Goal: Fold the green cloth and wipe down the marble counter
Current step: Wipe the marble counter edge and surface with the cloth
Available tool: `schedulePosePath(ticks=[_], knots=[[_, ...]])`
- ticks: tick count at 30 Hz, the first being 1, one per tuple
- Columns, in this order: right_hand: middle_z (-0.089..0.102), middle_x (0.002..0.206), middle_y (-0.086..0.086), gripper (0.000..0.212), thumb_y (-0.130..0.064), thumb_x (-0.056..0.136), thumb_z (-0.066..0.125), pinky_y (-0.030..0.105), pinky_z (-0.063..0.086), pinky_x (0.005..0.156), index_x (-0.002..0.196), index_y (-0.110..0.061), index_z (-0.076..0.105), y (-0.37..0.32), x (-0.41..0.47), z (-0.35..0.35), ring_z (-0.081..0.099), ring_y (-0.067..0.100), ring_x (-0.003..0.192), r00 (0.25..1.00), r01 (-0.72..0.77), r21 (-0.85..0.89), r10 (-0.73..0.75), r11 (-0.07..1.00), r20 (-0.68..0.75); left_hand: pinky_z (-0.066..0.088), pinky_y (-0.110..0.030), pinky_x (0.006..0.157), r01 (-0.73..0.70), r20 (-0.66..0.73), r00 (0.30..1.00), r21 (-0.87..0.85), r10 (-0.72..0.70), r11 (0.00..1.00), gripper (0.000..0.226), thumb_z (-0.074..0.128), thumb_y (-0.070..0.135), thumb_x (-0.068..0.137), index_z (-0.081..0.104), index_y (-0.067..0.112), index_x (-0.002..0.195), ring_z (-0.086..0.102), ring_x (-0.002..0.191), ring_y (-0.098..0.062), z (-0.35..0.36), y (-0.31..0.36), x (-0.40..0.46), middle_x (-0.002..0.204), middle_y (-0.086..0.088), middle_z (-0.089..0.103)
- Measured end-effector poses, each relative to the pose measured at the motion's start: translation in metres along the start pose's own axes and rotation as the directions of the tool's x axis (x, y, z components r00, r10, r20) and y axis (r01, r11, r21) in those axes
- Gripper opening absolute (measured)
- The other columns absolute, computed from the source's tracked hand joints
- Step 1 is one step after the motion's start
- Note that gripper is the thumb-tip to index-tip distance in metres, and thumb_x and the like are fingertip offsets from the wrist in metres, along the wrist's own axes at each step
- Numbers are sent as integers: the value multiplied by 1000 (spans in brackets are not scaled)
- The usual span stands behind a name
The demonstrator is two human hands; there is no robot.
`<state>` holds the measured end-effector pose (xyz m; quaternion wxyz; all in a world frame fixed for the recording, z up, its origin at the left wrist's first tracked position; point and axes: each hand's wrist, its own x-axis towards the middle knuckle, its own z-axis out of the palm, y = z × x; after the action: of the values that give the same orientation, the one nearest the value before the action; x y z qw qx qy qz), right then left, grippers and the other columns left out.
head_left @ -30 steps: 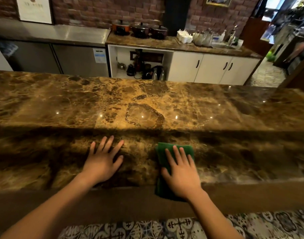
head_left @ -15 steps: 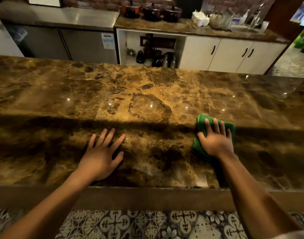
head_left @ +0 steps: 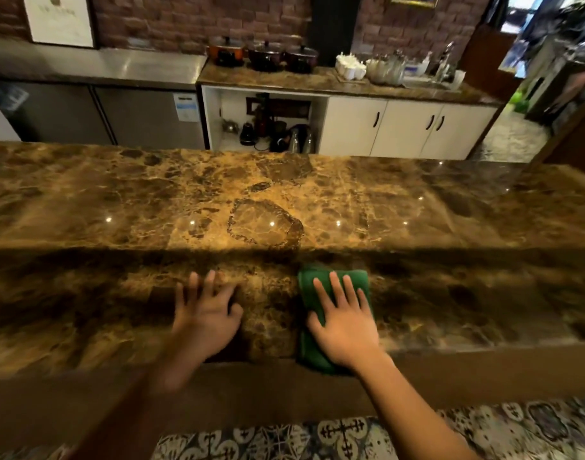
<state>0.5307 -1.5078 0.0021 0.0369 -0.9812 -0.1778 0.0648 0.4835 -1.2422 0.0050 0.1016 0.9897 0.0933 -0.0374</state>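
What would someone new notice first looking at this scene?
The folded green cloth stands out, pressed flat under the right hand at the near edge of the brown marble counter. Beside it the left hand rests open on the stone. Three lidded pots sit on the far counter.

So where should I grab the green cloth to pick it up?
Probably its far edge, from above: the green cloth lies folded flat on the marble counter, and the right hand covers its middle, leaving that edge free.
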Motion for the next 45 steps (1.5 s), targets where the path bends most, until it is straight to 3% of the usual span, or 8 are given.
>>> schedulePosePath(ticks=[8, 16, 19, 29, 32, 36, 40, 45], knots=[[-12, 159, -4, 75, -67, 87, 11, 36, -9, 117, 155, -36, 1, 93, -39, -1, -10, 19, 149, 985, -149, 17, 150, 989, -85, -12, -61, 113, -82, -56, 995, 43, 85, 996, 67, 18, 62, 93, 6, 36, 153, -4, 149, -33, 36, 142, -2, 163, -11, 7], [-10, 164, 5, 70, -60, 95, 20, 45, -5, 118, 154, -33, -5, 228, 11, -26, -14, 24, 148, 926, -376, 30, 377, 926, -3, 19, -66, 108, -65, -164, 984, 71, 76, 995, 67, 35, 54, 86, 50, 17, 139, 35, 134, -45, 47, 153, 4, 144, -23, 43], [7, 162, 19, 70, -55, 97, 24, 55, 6, 117, 156, -21, 10, 206, 53, -30, 2, 39, 148, 934, -335, -22, 329, 942, -136, 20, -66, 108, -60, -186, 979, 108, 80, 992, 66, 35, 53, 86, 50, 16, 139, 36, 133, -46, 50, 152, 8, 143, -23, 43], [-8, 164, 5, 76, -60, 91, 23, 45, -9, 117, 156, -28, 1, 113, 22, -18, -12, 27, 149, 995, 101, 41, -101, 994, -4, 28, -69, 104, -62, -139, 987, 102, 76, 993, 67, 29, 46, 85, 54, 10, 137, 41, 131, -47, 36, 157, 0, 140, -26, 48], [-11, 163, -1, 75, -63, 89, 18, 38, -14, 116, 155, -34, 0, 139, -19, -13, -18, 18, 147, 988, 155, 50, -155, 987, -18, 14, -64, 113, -25, -69, 997, 89, 32, 996, 72, 20, 51, 86, 37, 19, 148, 22, 144, -39, 32, 161, -1, 155, -18, 31], [18, 160, 5, 70, -58, 90, 32, 43, 11, 120, 153, -27, 26, 206, -57, -8, 12, 24, 149, 973, 113, 36, -103, 993, -208, -18, -52, 115, -39, 48, 998, -60, 42, 997, 67, 3, 64, 88, -12, 41, 149, -31, 141, -17, 48, 200, 5, 160, 4, -20], [-14, 161, -5, 73, -66, 84, 10, 28, -19, 113, 149, -39, -11, 298, -58, -15, -23, 11, 144, 992, -100, 57, 104, 993, -71, -20, -54, 113, -142, 42, 989, -3, 142, 990, 68, -4, 67, 86, -17, 42, 147, -29, 143, -20, 62, 268, 11, 160, 1, -20], [-12, 163, -3, 69, -63, 92, 13, 38, -6, 117, 152, -40, -9, 373, -31, -28, -17, 15, 147, 973, -219, 4, 219, 976, -66, -9, -58, 116, -105, 20, 994, 98, 104, 990, 67, -6, 63, 85, -12, 43, 149, -29, 143, -19, 72, 279, 17, 163, 1, -15]])
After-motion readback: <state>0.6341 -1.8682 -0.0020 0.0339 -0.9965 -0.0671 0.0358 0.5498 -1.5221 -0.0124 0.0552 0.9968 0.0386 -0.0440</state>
